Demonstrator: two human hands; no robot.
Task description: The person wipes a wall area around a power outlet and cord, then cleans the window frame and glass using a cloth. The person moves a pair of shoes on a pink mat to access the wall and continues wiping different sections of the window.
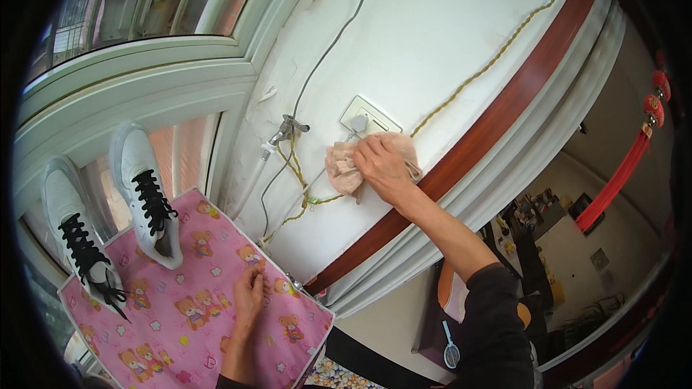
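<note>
My right hand (381, 167) presses a crumpled pink-beige cloth (343, 167) against the white wall, just below a wall socket plate (373, 113). A grey plug (359, 123) sits in that plate, and its cord runs down behind the cloth. My left hand (251, 292) is over a pink teddy-bear-print cover (184, 343), near its edge by the wall. Its fingers are loosely curled, with nothing seen in them. A pair of white sneakers with black laces (154, 210) stands at the far left of the cover.
A metal tap (289, 128) on a white pipe juts from the wall, with a yellow twisted wire (459, 86) and a dark cable (343, 29) nearby. A brown wooden door frame (486, 124) and pale curtain (532, 135) are at right. A red tassel (613, 183) hangs beyond; window frames (162, 70) border the left.
</note>
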